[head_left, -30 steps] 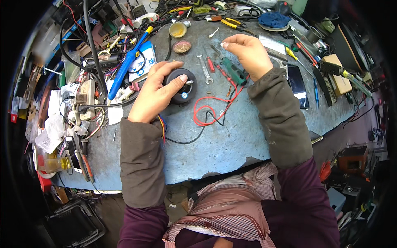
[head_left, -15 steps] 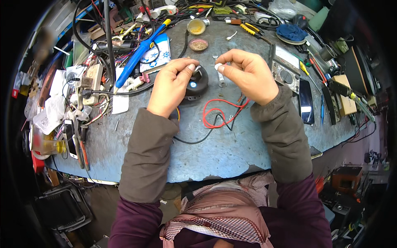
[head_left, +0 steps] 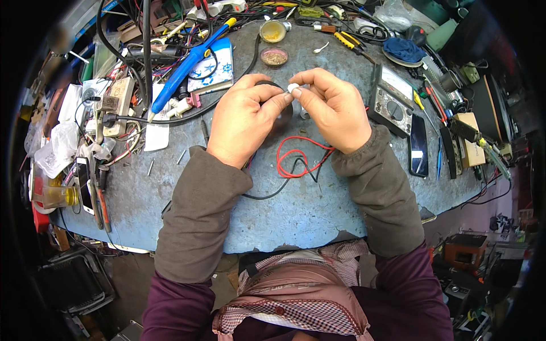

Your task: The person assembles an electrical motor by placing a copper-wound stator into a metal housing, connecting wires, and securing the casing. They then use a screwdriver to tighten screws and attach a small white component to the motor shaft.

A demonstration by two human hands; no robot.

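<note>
Near the middle of the bench, my two hands almost meet at the fingertips. Between its thumb and forefinger, my right hand (head_left: 336,108) pinches a small white piece (head_left: 293,88), whose kind does not show. My left hand (head_left: 244,120) is closed too, thumb against forefinger beside the white piece; what is in its pinch cannot be made out. Below and behind the left fingers is a round black part (head_left: 282,124), mostly covered by that hand. A red test lead (head_left: 280,165) lies looped in front of the hands, with a black lead (head_left: 273,195) beside it.
An analog multimeter (head_left: 392,102) and a dark phone (head_left: 418,148) lie to the right. A blue soldering iron (head_left: 181,74) slants across the left clutter. Two small round dishes, one the pink-rimmed dish (head_left: 274,57), stand beyond my hands; cables and tools crowd the back.
My left hand has moved right and now covers more of the round black part. Its fingertips have come up to the white piece in my right hand, which has shifted slightly left.
</note>
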